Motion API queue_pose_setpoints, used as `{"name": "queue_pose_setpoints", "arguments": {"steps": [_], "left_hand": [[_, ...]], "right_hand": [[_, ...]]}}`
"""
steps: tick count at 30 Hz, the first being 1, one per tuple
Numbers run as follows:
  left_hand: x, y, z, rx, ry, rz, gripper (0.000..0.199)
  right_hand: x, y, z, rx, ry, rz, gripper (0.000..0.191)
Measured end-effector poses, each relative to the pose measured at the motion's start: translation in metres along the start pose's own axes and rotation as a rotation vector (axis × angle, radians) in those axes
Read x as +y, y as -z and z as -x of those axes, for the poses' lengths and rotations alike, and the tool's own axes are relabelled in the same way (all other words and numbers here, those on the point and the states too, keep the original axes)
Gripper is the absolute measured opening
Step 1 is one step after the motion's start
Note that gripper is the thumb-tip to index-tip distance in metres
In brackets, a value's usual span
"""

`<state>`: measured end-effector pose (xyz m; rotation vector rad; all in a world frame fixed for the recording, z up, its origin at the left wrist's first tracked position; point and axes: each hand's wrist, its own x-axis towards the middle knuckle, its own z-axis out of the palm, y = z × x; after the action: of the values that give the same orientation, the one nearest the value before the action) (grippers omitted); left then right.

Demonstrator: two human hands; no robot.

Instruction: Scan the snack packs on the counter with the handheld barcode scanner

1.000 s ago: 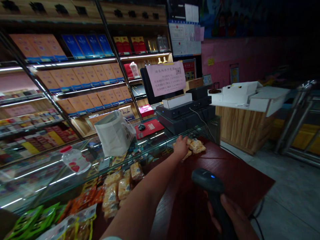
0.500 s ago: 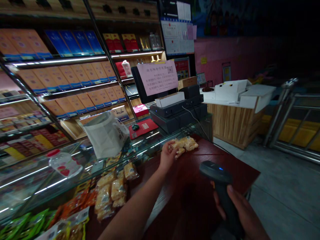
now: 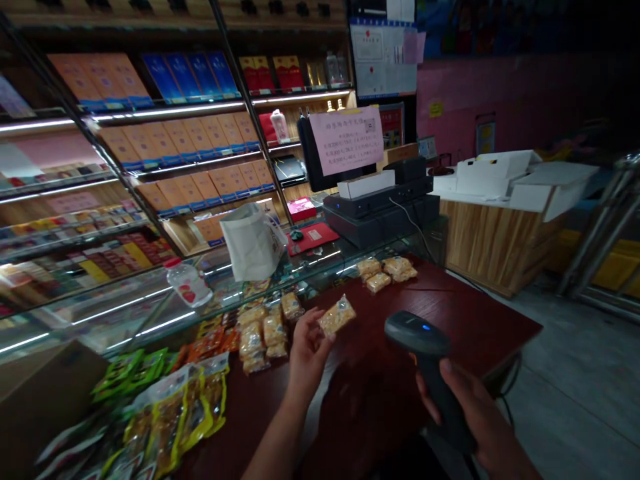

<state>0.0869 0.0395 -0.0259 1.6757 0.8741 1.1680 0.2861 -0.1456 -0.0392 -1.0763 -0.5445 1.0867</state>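
Between the thumb and fingers of my left hand (image 3: 311, 350) is a clear-wrapped snack packet (image 3: 338, 316) with pale yellow contents, held above the dark red tabletop (image 3: 370, 400). My right hand (image 3: 480, 417) grips the handle of a black barcode scanner (image 3: 420, 337), whose small blue light is lit. The scanner's head points left, toward the packet, with a gap between them. More of the same snack packets (image 3: 380, 280) lie at the table's far end. Another pile of wrapped snacks (image 3: 263, 333) rests left of my left hand.
Yellow-edged snack bags (image 3: 173, 413), green packets (image 3: 135, 370) and orange packets (image 3: 207, 343) lie at the left, beside a cardboard box (image 3: 45, 387). A plastic bottle (image 3: 189, 283) and a white bag (image 3: 253, 243) stand on the glass counter, near a monitor with a pink sign (image 3: 345, 140).
My left hand has come back from the far packets toward me, bringing one snack packet with it. My view has swung left. The scanner stays in my right hand.
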Motion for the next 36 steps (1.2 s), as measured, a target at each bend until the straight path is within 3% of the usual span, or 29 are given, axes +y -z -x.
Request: {"name": "queue_pose_setpoints", "arguments": {"steps": [5,8,14,23,30,36], "left_hand": [[-0.003,0.031,0.035,0.003,0.047,0.042,0.051],[0.004,0.04,0.053,0.067,0.051,0.038,0.045],[0.011,0.048,0.07,0.143,0.03,-0.023,0.054],[0.003,0.047,0.077,0.187,-0.03,-0.113,0.052],[-0.003,0.047,0.07,0.189,0.047,-0.022,0.047],[-0.018,0.053,0.059,0.227,0.273,-0.444,0.032]], "right_hand": [[0.003,-0.028,0.025,-0.044,-0.013,0.062,0.053],[0.003,-0.041,0.037,-0.08,0.025,0.123,0.051],[0.011,-0.043,0.047,-0.218,0.052,0.196,0.048],[0.006,-0.035,0.059,-0.241,0.105,0.299,0.047],[0.017,-0.028,0.056,-0.219,0.07,0.255,0.045],[0.021,-0.027,0.05,-0.214,0.027,0.25,0.049]]}}
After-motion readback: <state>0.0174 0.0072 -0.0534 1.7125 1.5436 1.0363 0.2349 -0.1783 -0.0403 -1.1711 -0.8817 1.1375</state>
